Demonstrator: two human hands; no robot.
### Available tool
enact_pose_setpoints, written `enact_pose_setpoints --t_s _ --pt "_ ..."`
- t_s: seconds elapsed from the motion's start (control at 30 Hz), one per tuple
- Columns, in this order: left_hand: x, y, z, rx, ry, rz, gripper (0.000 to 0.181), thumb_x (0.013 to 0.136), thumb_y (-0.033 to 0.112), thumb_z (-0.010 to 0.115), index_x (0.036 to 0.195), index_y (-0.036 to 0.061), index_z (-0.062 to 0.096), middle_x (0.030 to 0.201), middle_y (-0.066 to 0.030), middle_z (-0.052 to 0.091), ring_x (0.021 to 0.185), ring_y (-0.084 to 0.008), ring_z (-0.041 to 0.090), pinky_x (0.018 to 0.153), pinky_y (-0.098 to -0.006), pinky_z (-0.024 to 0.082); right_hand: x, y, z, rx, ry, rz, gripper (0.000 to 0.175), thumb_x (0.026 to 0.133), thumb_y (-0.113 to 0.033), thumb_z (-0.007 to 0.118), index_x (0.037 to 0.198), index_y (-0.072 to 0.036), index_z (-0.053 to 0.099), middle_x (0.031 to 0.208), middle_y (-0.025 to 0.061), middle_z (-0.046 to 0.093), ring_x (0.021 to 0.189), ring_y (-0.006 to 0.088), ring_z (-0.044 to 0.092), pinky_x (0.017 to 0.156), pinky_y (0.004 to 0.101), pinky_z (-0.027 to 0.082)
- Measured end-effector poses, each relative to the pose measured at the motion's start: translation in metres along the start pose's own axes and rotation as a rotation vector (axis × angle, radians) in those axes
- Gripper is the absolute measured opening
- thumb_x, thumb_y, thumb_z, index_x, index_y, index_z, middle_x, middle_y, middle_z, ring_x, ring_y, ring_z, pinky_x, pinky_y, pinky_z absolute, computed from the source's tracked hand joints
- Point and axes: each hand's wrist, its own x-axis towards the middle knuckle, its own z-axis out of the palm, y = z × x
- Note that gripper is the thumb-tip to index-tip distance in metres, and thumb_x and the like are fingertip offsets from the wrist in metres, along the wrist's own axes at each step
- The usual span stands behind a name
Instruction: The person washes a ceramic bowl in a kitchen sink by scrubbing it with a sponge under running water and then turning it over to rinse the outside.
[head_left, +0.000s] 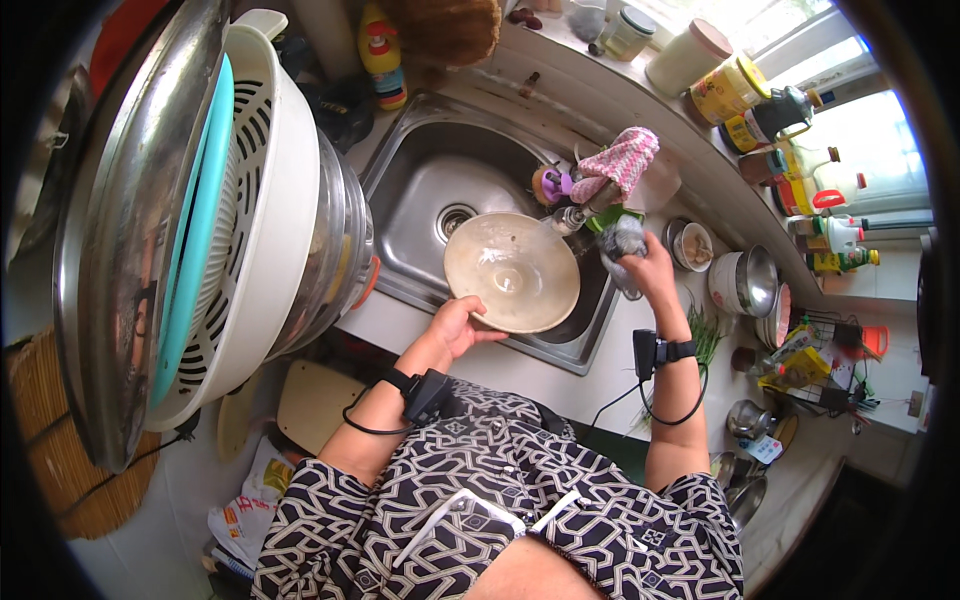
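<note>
My left hand (457, 328) holds the near rim of a wide cream-coloured bowl (512, 274), thumb at the rim and fingers beneath it. The bowl is tilted over the stainless steel sink (411, 172), partly above the drain (455, 219). Off to the right, my right hand (651, 268) grips a grey, wet-looking cloth (621, 247) beside the faucet (568, 219). A pink-and-white knitted cloth (624, 161) is draped over the faucet's upper part. Behind the faucet is a brush with a purple handle (553, 184).
Stacked basins and a white colander (289, 187) rise close on the left. A yellow pump bottle (384, 60) stands behind the sink. Small bowls (694, 246), steel and white bowls (735, 281) and green stalks (703, 334) lie on the right counter. Jars and bottles (727, 88) line the windowsill.
</note>
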Motion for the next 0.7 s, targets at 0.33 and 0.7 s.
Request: enact_pose_setpoints --t_s 0.33,0.7 --pt "0.005 -0.004 0.010 0.034 -0.033 -0.032 0.055 0.075 0.006 0.052 0.129 -0.0041 0.044 0.123 -0.0218 0.056 0.107 -0.0372 0.061 0.083 -0.0519 0.058 0.026 0.022 -0.004 -0.003 0.231 -0.114 0.060 0.082 -0.041 0.070 0.125 -0.001 0.055 0.106 0.0165 0.066 0.092 0.0280 0.062 0.084 0.0365 0.049" --pt "0.007 0.000 0.006 0.050 -0.114 -0.098 0.058 0.077 0.007 0.052 0.133 -0.0024 0.040 0.125 -0.0198 0.055 0.109 -0.0361 0.060 0.086 -0.0521 0.056 -0.064 0.008 0.049 0.535 -0.535 0.426 0.037 0.084 -0.031 0.063 0.098 0.003 0.062 0.072 0.0065 0.064 0.048 0.0144 0.057 0.040 0.0252 0.045"
